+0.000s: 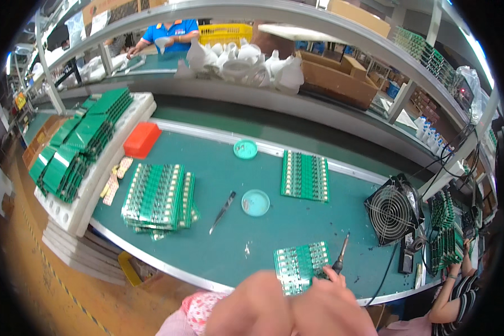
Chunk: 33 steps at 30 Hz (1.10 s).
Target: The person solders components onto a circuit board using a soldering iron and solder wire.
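Observation:
My right hand point(331, 294) is closed around the handle of a soldering iron point(340, 259), whose metal tip points up and away from me. Under and beside that hand lies a green circuit board panel point(297, 263) with rows of pale components; its near right part is hidden. My left hand point(251, 305) is a large blur close to the camera, left of the right hand, and its fingers cannot be made out. Tweezers point(223, 211) lie farther left on the green mat, near a shallow round dish point(255, 203).
Stacked board panels point(157, 196) stand at left, another panel point(306, 175) farther back. A fan point(391, 213) stands at right. A red box point(143, 140) and a foam tray point(89, 196) of green boards are at far left. Co-workers sit beyond the bench and at right.

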Tool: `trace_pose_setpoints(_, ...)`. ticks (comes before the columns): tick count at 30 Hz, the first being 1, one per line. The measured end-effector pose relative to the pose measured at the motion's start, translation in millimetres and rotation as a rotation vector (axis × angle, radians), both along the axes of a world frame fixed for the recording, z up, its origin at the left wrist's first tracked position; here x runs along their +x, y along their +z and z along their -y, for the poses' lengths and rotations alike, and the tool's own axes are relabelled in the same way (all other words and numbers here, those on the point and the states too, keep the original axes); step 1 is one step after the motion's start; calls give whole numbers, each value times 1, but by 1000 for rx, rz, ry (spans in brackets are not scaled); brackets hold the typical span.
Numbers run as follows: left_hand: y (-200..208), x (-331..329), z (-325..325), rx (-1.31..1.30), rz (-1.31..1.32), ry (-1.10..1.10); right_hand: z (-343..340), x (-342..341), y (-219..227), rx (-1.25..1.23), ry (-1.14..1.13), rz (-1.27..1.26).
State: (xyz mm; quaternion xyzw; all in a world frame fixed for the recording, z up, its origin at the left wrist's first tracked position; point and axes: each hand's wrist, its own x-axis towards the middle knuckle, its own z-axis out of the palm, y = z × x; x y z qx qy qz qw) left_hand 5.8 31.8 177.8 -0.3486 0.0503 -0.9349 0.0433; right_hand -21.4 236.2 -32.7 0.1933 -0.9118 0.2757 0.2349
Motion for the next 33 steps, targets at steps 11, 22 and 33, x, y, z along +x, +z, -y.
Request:
trace_pose_setpoints(11,-6,51,22,2009,-435,-1047,18,7,31,-119,-123,8)
trace_pose_setpoints(22,-174,31,40,3403,-940,-2116,24,7,52,-135,35,-6)
trace_pose_setpoints(33,-180,6,28,3297,-187,-2210,2,-33,51,-146,236,277)
